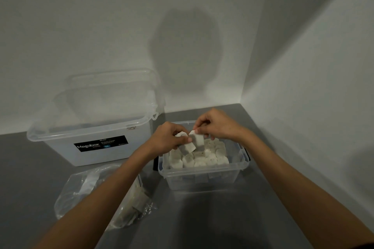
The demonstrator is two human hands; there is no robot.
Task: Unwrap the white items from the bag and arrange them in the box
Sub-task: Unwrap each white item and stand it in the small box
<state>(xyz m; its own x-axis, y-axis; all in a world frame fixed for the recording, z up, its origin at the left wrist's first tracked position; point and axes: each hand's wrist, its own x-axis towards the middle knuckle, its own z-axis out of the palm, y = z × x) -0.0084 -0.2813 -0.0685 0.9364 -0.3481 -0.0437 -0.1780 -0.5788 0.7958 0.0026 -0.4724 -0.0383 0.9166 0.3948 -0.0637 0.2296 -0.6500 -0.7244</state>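
Both hands are over a small clear box that is packed with several white items. My left hand grips a bundle of white items above the box's far left part. My right hand pinches the top of one white item in that bundle. A clear plastic bag lies on the table at the left, under my left forearm, with more pale wrapped items inside.
A large clear storage box with a black label stands at the back left; its lid leans against the wall behind it. The grey table sits in a corner, with walls at the back and right.
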